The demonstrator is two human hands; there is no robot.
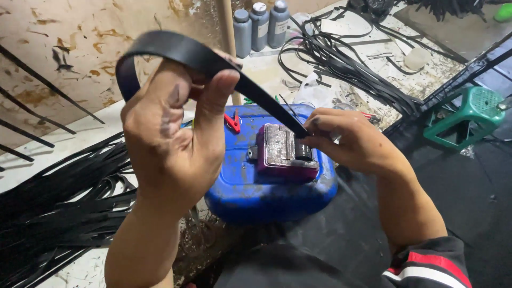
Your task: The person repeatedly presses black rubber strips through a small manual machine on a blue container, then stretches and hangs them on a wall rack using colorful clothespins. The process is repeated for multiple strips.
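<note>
Two bare hands work one black strap above a blue plastic jerrycan lying on its side, the landmark here. The strap is flat, smooth and matte black, wide as a belt blank; it curls in a loop over the left hand, then runs straight down and to the right to the purple glue-crusted roller device sitting on top of the jerrycan. The left hand is raised left of the jerrycan, fingers and thumb closed on the strap at the loop. The right hand, just right of the device, pinches the strap's lower end between fingertips — the rest of the hand curled. One red clip lies on the jerrycan's upper left. Three grey bottles with dark caps stand behind the jerrycan. A heap of black strips — too many to count — lies left of it, another tangle behind and right. One green plastic stool stands far right.
</note>
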